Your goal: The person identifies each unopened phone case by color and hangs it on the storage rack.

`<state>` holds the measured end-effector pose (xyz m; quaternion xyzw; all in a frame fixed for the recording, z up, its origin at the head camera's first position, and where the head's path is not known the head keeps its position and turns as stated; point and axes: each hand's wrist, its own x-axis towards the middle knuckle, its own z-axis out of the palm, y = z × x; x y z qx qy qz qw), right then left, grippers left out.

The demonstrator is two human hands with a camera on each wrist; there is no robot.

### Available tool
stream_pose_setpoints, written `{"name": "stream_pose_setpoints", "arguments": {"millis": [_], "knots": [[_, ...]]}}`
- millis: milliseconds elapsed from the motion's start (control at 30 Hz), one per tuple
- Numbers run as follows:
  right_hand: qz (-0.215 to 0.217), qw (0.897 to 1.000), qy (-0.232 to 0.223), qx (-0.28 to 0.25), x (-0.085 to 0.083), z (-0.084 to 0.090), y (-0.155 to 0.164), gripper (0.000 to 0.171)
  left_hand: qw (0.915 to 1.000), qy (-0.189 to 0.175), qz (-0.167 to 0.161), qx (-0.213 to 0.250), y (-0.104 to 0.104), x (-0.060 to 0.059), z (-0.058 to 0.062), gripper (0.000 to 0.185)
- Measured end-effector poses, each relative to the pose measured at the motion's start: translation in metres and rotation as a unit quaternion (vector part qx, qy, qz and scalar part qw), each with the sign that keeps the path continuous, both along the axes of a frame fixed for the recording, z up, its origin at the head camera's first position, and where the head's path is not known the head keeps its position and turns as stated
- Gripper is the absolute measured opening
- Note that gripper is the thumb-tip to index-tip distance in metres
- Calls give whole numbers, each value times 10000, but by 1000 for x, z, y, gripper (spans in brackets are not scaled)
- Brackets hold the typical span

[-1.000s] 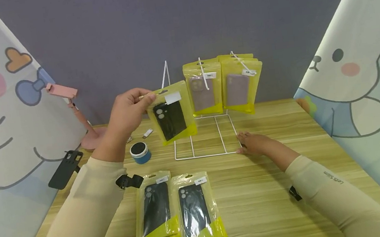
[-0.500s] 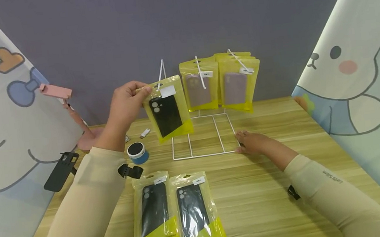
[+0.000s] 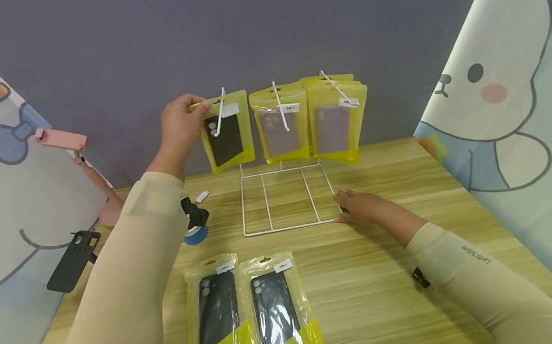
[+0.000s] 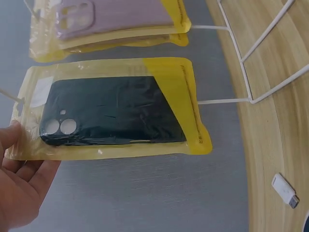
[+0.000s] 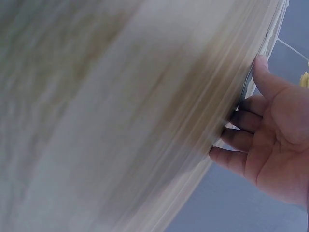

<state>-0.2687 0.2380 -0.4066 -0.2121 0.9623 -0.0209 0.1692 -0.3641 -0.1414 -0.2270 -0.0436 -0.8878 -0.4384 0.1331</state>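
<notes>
My left hand [image 3: 181, 125] pinches the upper left corner of a yellow-edged clear bag [image 3: 247, 141] holding a black phone case [image 4: 111, 111]. The bag hangs upright at the left hook [image 3: 220, 113] of a white wire display rack [image 3: 272, 231], the prong passing in front of it near the hang hole. In the left wrist view the thumb lies over the bag's edge, with the fingers behind. My right hand [image 3: 362, 207] rests at the front right corner of the rack's base, fingertips against the tabletop in the right wrist view. Bagged purple phone cases [image 3: 279, 132] hang on the middle and right hooks.
Two bagged black phone cases [image 3: 218, 315] lie side by side on the wooden table [image 3: 372, 297] in front. At left stand a pink phone stand [image 3: 98, 181] and a black phone case on a support [image 3: 73, 260]. A blue round speaker [image 3: 195, 237] is partly hidden by the left wrist.
My left hand has carried the bagged black phone case up and back, from in front of the left hook to the hook itself. The right hand has stayed at the rack's base.
</notes>
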Motion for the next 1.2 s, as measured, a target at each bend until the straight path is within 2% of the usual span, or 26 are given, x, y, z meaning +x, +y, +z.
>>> {"name": "stream_pose_setpoints", "arguments": {"millis": [200,333,433,533,633,733,833,900,1000,1067,1100,1200], "knots": [[-39,10000,-62,35,-1,1,0,79,9998,-61,149,121,5,-16,-3,34],[12,10000,-11,64,-2,2,-5,79,9994,-154,93,307,-4,-13,-6,40],[22,9999,26,119,-2,3,-6,79,9981,-168,-4,594,-9,-8,-9,55],[28,9999,17,129,-2,3,-5,78,9969,-97,7,780,-15,3,-15,67],[19,9999,-39,126,-1,4,-5,78,9970,18,64,765,-24,18,-26,71],[18,9999,-46,140,0,3,-3,78,9978,13,56,656,-34,34,-42,70],[33,9999,-6,121,0,2,-3,78,9991,-251,61,331,-44,49,-60,69],[16,9999,-34,115,0,1,-2,78,9992,-391,-40,-64,-48,59,-73,66],[-28,9999,-115,89,0,1,-2,79,9944,-594,-419,-766,-45,76,-90,60],[-42,9998,-147,89,0,1,-2,79,9863,-704,-854,-1223,-35,92,-101,54],[-35,9999,-142,86,0,1,-2,79,9794,-773,-1097,-1507,-29,100,-107,53],[-3,9999,-119,76,-1,1,-3,79,9507,-944,-1842,-2310,-11,124,-126,48]]}}
